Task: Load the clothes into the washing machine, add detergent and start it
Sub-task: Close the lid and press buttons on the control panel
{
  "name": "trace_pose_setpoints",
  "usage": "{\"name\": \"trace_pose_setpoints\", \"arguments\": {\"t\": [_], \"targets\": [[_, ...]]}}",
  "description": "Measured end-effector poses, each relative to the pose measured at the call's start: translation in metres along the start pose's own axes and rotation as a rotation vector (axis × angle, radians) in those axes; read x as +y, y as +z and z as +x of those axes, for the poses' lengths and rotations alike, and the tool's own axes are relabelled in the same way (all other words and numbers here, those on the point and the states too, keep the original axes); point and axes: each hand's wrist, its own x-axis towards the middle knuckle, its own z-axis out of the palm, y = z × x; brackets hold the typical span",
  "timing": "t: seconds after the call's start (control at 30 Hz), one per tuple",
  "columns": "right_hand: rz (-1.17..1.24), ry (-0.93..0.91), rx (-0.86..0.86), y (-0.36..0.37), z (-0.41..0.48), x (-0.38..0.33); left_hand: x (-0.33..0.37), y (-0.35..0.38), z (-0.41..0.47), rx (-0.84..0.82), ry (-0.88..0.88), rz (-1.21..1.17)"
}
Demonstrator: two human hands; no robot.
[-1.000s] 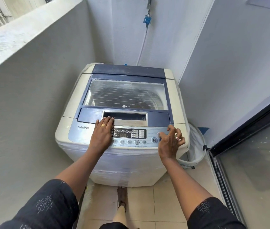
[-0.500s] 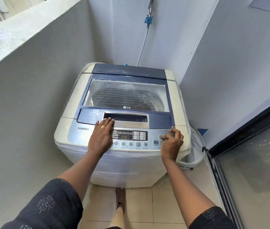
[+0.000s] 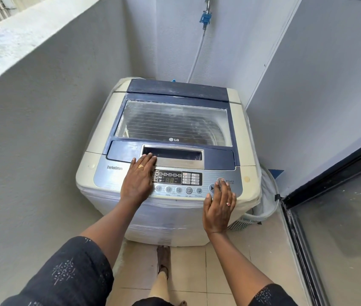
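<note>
A cream and blue top-load washing machine [image 3: 248,133] stands in the corner with its clear lid [image 3: 172,122] closed. Its control panel [image 3: 113,180] shows a lit display [image 3: 170,180] and a row of round buttons. My left hand [image 3: 138,181] rests flat on the panel's left part, fingers straight, tips at the lid handle [image 3: 175,154]. My right hand [image 3: 219,206] lies over the panel's right end with straight fingers, the fingertips touching the power button [image 3: 220,181]. No clothes or detergent can be seen.
A grey parapet wall [image 3: 42,107] closes the left side, white walls the back and right. A blue tap with a hose [image 3: 205,18] hangs above the machine. A white basket [image 3: 263,208] sits by its right side. A dark-framed glass door [image 3: 340,217] is at right. My foot [image 3: 163,257] is on the tiled floor.
My right hand has uncurled from a bent-finger press at the panel's right end to straight fingers reaching the power button. The left hand has stayed put.
</note>
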Motion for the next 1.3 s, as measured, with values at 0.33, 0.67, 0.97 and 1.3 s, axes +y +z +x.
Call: {"name": "trace_pose_setpoints", "arguments": {"t": [0.33,0.67,0.97,1.3], "targets": [[-0.019,-0.041,0.065,0.0052,-0.0056,0.0021,-0.0001,0.0016,0.0002,0.0,-0.014,-0.014],[-0.022,-0.058,0.064,0.0072,-0.0062,0.005,0.0008,0.0005,-0.0007,-0.012,-0.018,-0.004],[0.014,-0.058,0.04,0.006,-0.0076,0.007,0.0012,-0.0001,-0.0017,-0.015,-0.024,-0.007],[0.025,-0.042,0.064,0.0046,-0.0071,0.0043,0.001,0.0011,-0.002,-0.017,-0.034,-0.017]]}}
